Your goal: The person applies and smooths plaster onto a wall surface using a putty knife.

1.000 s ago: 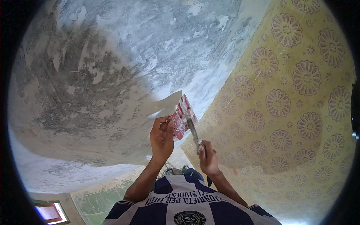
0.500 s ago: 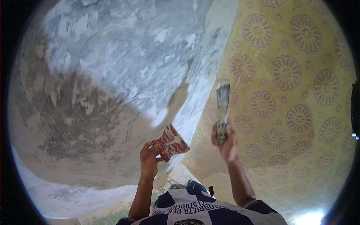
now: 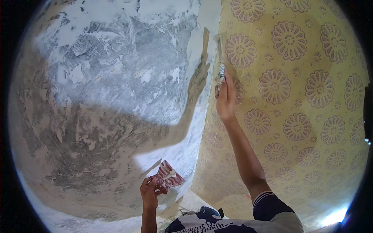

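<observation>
The scraper [image 3: 220,73] is now sitting high on the wall, its blade pressed at the seam where the bare grey plaster [image 3: 116,77] meets the yellow wallpaper [image 3: 295,97]; a second ago it was down by the chest, crossing the red-and-white pad, and half a second ago it was only halfway up. The right hand [image 3: 226,99] is gripping the scraper's handle, fingers wrapped closed round it, arm stretched nearly full length, so the reach has been climbing steadily. The blade tip is touching or just off the wallpaper's edge; the fisheye bend makes it hard to tell which. The left hand [image 3: 149,192] is staying low, closed on the corner of the pad [image 3: 168,179], which is carrying a pale smear on its face; the hand has been dropping away from the tool as the right arm rises, so the two are now well apart. Judging from this, the wiping or loading step at the pad looks finished and the working stroke at the seam is beginning. A shadow of the raised arm [image 3: 194,89] is falling across the plaster just left of the scraper. Below, a dark-and-white striped shirt [image 3: 233,225] is showing at the lower edge. The wallpaper's rosette pattern is running unbroken to the right.
</observation>
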`<state>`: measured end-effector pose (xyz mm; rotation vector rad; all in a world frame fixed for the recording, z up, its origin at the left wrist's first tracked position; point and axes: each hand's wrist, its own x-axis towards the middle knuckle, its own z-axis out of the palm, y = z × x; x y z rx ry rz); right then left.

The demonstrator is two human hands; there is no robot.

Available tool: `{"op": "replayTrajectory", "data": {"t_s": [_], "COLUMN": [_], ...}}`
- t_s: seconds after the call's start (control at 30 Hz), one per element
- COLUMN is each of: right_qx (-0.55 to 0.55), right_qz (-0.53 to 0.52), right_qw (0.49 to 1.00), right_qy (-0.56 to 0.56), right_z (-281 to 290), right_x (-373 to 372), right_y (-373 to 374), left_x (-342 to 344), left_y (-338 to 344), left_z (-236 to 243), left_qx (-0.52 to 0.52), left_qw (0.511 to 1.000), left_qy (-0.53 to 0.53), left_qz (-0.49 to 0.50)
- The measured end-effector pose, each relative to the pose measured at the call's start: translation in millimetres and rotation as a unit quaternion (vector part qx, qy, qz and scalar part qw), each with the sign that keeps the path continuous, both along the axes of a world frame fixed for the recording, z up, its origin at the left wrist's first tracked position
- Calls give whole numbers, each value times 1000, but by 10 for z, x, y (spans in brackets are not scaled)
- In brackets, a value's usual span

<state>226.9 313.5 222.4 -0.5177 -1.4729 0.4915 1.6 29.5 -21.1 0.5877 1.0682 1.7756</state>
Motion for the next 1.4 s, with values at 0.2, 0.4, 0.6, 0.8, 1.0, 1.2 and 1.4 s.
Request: {"op": "replayTrajectory", "data": {"t_s": [0.2, 0.4, 0.6, 0.8, 1.0, 1.2, 1.4], "right_qx": [150, 159, 152, 166, 148, 147, 132], "right_qz": [-105, -157, -151, -196, -171, -170, -164], "right_qw": [980, 971, 972, 963, 972, 972, 975], "right_qy": [-74, -87, -94, -80, -60, -74, -75], "right_z": [160, 267, -96, 119, 268, 118, 228], "right_x": [-200, -291, -325, -253, -320, -347, -359], "right_y": [92, 57, -35, -46, 58, 114, 34], "left_x": [-20, 10, 40, 22, 74, 31, 63], "left_y": [58, 110, 149, 173, 223, 225, 193], "left_z": [-44, 12, -6, -28, -8, -102, -55], "left_qx": [1, -1, -7, 8, -8, -5, -3], "left_qw": [1000, 1000, 1000, 1000, 1000, 1000, 1000], "left_qy": [3, -6, -5, -7, -6, -8, -15], "left_qz": [-2, -5, 6, -12, 9, 5, -11]}}
